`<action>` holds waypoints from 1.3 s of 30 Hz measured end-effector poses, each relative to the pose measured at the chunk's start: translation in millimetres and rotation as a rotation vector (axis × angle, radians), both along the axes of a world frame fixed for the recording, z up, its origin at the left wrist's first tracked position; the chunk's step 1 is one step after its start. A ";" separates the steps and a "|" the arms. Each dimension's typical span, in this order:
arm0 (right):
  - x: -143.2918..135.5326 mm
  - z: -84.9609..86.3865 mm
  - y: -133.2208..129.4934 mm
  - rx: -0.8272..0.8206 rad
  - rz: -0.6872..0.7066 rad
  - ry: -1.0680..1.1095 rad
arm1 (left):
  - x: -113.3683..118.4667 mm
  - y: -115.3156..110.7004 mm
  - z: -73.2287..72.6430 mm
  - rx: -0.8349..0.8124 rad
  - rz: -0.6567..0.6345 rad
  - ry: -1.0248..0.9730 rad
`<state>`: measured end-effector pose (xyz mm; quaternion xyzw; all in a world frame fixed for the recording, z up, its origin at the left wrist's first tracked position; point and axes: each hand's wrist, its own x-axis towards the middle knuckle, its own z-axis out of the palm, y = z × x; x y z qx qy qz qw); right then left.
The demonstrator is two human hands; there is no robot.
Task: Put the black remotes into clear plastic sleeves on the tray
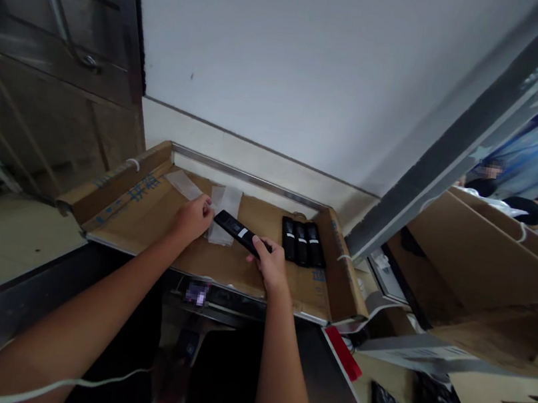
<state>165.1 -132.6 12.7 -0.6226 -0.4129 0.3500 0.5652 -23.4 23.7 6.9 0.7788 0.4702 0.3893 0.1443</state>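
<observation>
My right hand (270,263) grips the near end of a black remote control (237,229), a long slim bar with a white label across it. The bar points left and away, over several translucent plastic sleeves (219,234) lying on the cardboard. Curled together, the fingers of my left hand (194,219) are at the left edge of these sleeves, close to the remote's far end; what they pinch, if anything, is hidden. Another sleeve (183,183) reaches out to the left behind that hand. To the right, 3 similar black remotes (301,241) lie side by side.
A shallow cardboard tray (257,280) with raised side flaps covers the work surface against a white wall (281,55). At left is a metal door with a handle (58,5). Large cardboard boxes (502,263) stand at right; other people sit beyond. A white cable (85,381) crosses my left forearm.
</observation>
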 end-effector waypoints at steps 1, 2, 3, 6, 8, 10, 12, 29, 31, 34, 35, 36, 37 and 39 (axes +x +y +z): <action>-0.5 0.9 0.2 -0.010 0.017 -0.026 | -0.4 -1.1 -0.5 0.007 -0.005 -0.011; -0.9 1.6 0.4 -0.017 0.027 -0.048 | -1.1 -2.5 -0.5 0.008 -0.016 -0.023; -1.3 2.1 0.7 -0.019 0.030 -0.063 | -1.8 -4.1 -0.4 0.003 -0.031 -0.038; -2.3 2.1 1.5 -0.018 0.019 -0.082 | -3.7 -8.1 -0.6 -0.028 -0.117 -0.079; -2.5 1.8 1.5 -0.020 0.010 -0.072 | -4.3 -10.0 -2.3 -0.036 -0.177 -0.099; -2.5 1.5 1.5 -0.023 -0.001 -0.045 | -4.9 -11.3 -4.7 -0.035 -0.222 -0.116; -2.3 1.5 1.7 -0.020 -0.022 -0.009 | -5.7 -12.1 -7.0 -0.032 -0.256 -0.138; -26.5 -3.0 31.1 0.001 -0.005 0.031 | -3.3 -12.4 -8.4 0.063 -0.370 -0.212; -33.5 -3.6 36.8 0.011 0.008 0.044 | -3.5 -13.9 -7.3 0.084 -0.384 -0.226; -42.1 -5.2 45.7 0.044 0.010 0.066 | -2.3 -16.8 -5.5 0.110 -0.413 -0.219; -44.1 -6.3 49.0 0.062 0.013 0.073 | -1.6 -17.7 -5.1 0.116 -0.433 -0.215; -45.8 -7.6 52.6 0.083 0.018 0.082 | -0.8 -18.5 -4.9 0.122 -0.455 -0.214; -47.2 -9.0 56.1 0.105 0.027 0.091 | -0.1 -19.2 -4.7 0.128 -0.475 -0.217; -49.4 -11.4 62.7 0.145 0.058 0.102 | 0.8 -20.3 -4.2 0.134 -0.499 -0.230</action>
